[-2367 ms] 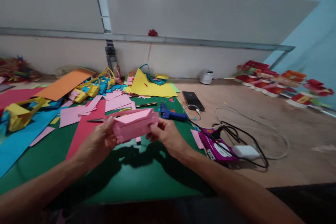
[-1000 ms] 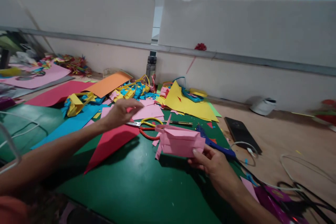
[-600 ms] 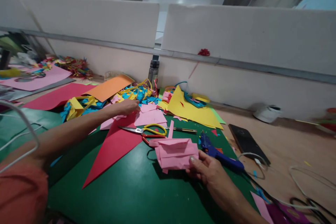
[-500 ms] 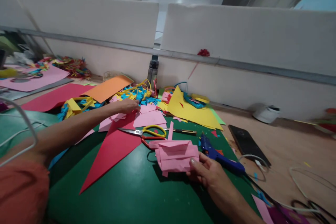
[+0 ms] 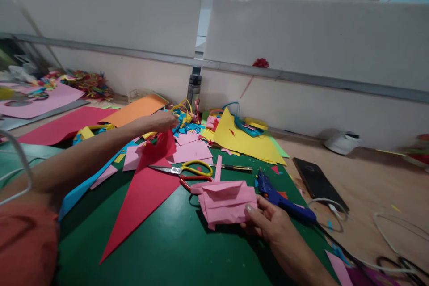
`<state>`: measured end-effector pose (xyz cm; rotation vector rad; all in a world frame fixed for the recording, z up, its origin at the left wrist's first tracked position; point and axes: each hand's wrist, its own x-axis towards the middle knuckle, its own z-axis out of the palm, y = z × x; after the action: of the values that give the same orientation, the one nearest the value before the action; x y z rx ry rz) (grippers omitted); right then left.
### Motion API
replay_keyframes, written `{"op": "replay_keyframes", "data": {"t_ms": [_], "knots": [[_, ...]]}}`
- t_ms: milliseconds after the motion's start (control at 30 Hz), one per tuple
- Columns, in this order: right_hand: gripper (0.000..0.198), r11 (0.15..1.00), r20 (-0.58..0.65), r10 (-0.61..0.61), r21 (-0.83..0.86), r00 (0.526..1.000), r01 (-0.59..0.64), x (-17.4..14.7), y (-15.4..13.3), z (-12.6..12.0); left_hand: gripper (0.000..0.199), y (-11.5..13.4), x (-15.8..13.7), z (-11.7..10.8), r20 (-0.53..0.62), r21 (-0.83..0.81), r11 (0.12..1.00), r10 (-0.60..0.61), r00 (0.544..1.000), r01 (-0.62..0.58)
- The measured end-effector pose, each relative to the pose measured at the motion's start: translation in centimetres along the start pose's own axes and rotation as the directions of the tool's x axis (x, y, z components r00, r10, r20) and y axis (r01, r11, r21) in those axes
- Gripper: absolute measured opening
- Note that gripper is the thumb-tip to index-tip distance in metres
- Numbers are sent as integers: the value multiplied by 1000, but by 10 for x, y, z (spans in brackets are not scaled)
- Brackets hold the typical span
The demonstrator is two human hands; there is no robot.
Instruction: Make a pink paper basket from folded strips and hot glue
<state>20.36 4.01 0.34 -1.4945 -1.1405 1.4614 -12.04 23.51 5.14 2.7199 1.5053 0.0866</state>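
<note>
My left hand (image 5: 163, 120) reaches over the paper pile, its fingers closed on a piece of red paper (image 5: 165, 144) that hangs bent below it. Between thumb and fingers, my right hand (image 5: 268, 221) grips a folded pink paper piece (image 5: 228, 203) with creased layers. Scissors (image 5: 179, 170) with one yellow and one red handle lie just behind the pink piece, partly on a pointed red sheet (image 5: 139, 205). Beside my right hand rests a blue glue gun (image 5: 284, 203). Pink paper sheets (image 5: 192, 152) lie below my left hand.
A dark phone (image 5: 318, 183) with a white cable lies at the right. Yellow sheets (image 5: 246, 140), an orange sheet (image 5: 137, 109) and blue and yellow scraps cover the back of the green mat (image 5: 187, 250). A bottle (image 5: 193, 89) stands by the wall.
My left hand has risen slightly, lifting the red paper up from the pile. The right hand still holds the pink piece, with little movement.
</note>
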Motion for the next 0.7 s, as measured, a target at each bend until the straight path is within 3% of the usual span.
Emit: {"op": "replay_keyframes", "data": {"t_ms": [200,300,400,567,633,700], "knots": [[49,999,-63,-13,40,998,16,0,0,0,13,5,-7,-34,-253,-344,939,-88,963,-5],[39,991,-70,-64,115,995,71,2,-1,2,16,20,-17,-39,-308,-550,833,-130,942,-65],[43,988,-88,-104,106,991,113,4,-2,5,17,41,-30,-37,-314,-698,707,-163,935,-111],[62,983,-150,-122,-153,981,98,1,-1,0,22,79,-59,-25,-280,-834,533,-181,943,-145],[64,924,-188,-225,-353,956,147,-4,-1,-5,25,95,-71,-20,-217,-919,373,-214,953,-125],[58,828,-185,-378,-505,907,242,-11,-2,-10,27,112,-82,-15,-165,-954,285,-223,961,-97]]}}
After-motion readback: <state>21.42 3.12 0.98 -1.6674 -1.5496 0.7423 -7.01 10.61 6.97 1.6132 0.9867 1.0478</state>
